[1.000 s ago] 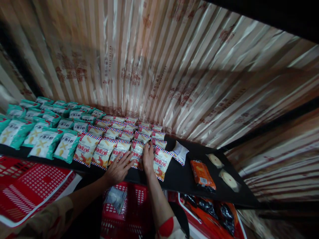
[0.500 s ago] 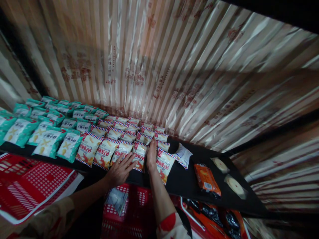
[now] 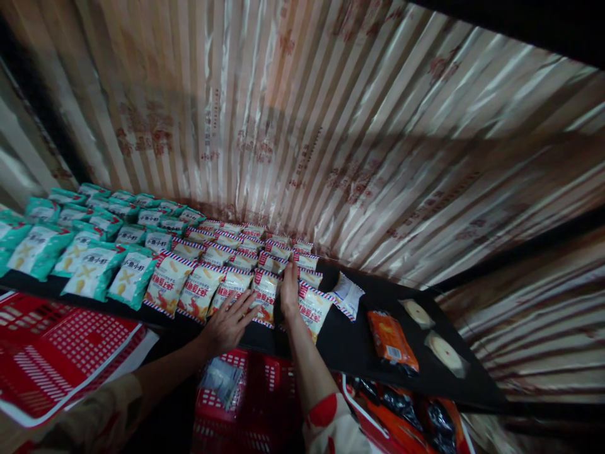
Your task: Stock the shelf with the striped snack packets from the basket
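Observation:
Rows of red-and-cream snack bags point(image 3: 193, 290) with striped edges stand on a black shelf point(image 3: 340, 347). My left hand point(image 3: 231, 325) lies with spread fingers against the fronts of the bags in the front row. My right hand point(image 3: 290, 293) is held on edge, its fingers stretched out and pointing to the back, between a front-row bag point(image 3: 265, 295) and the rightmost front bag point(image 3: 314, 309). Its thumb side is up and it touches the bags beside it. Neither hand is closed around a bag.
Teal-and-white snack bags point(image 3: 92, 268) fill the shelf's left part. Rightward lie a tilted pale bag point(image 3: 348, 295), an orange packet point(image 3: 393, 340) and two round, pale wrapped items point(image 3: 444, 353). Red baskets point(image 3: 70, 353) stand below. A pleated plastic-covered sheet point(image 3: 283, 113) hangs behind.
The rightmost front bag has shifted slightly back on the shelf. My right hand and forearm have moved a little; my left hand stays nearly in place.

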Motion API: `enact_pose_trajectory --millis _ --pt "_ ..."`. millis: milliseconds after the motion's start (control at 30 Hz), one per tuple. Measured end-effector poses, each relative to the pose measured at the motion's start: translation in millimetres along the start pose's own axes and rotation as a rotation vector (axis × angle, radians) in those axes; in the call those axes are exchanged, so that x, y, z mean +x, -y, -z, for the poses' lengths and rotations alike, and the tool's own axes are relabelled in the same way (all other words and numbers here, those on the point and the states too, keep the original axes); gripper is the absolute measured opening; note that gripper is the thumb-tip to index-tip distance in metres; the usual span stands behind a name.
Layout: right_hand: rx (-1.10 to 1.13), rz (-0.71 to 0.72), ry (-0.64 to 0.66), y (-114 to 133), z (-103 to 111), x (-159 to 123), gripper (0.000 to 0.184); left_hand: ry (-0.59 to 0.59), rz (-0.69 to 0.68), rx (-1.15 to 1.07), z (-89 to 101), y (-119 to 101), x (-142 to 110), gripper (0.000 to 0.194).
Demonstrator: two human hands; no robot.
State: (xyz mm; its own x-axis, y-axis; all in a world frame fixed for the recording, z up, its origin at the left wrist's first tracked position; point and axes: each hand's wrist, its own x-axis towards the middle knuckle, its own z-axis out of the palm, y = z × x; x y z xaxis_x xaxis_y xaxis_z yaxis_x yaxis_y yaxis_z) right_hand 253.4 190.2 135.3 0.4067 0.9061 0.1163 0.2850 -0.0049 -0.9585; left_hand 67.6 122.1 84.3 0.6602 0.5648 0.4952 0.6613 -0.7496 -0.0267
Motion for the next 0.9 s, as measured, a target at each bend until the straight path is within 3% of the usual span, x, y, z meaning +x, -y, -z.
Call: enact_pose_trajectory --millis 233,900 --pt "-0.057 -0.077 0.043 2.6 1.1 9.0 0.077 0.003 -0.001 0.0 1.6 -0.2 0.2 0.057" --pt "-0.147 -0.047 0.056 12.2 3.5 20.8 0.077 0.0 -0.025 0.03 5.2 0.9 1.6 0.056"
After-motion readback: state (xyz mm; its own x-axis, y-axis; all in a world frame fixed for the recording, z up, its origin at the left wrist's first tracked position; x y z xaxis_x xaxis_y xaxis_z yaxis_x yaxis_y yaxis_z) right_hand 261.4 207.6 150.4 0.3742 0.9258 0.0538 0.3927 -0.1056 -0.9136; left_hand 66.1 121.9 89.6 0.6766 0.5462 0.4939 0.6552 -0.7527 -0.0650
